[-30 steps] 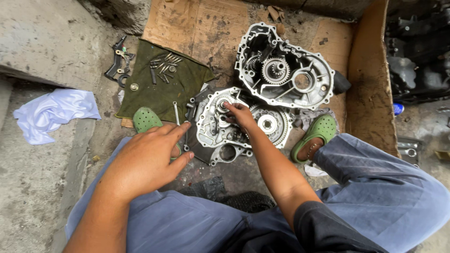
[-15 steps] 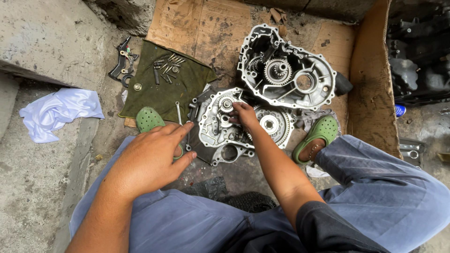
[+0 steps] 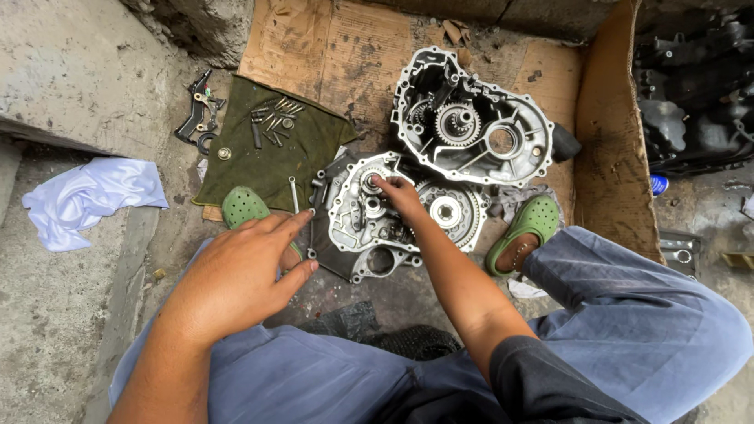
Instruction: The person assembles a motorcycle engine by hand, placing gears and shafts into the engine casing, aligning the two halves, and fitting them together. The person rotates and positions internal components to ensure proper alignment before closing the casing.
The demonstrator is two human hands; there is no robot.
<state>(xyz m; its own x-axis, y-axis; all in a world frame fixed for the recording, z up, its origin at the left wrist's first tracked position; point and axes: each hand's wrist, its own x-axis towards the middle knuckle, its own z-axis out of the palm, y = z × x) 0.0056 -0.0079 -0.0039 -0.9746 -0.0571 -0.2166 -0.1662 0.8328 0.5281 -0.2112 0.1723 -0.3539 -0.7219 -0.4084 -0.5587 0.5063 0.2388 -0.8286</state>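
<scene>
gearbox case [image 3: 471,129] split open, bolts [image 3: 271,122] out on cloth [image 3: 267,161]; right hand [image 3: 400,195] fingering gear [image 3: 371,182], left hand [image 3: 236,279] spread, empty; reassembly pending.

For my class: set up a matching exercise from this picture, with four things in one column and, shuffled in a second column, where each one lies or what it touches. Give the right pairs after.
Things:
1. right hand
2. left hand
3. loose bolts
4. white cloth

Places:
A. on the dark green cloth
B. on the concrete at the far left
C. fingers on a small gear in the nearer gearbox housing
D. resting on the person's own knee, next to the green clog

Pairs: 1-C, 2-D, 3-A, 4-B
</scene>
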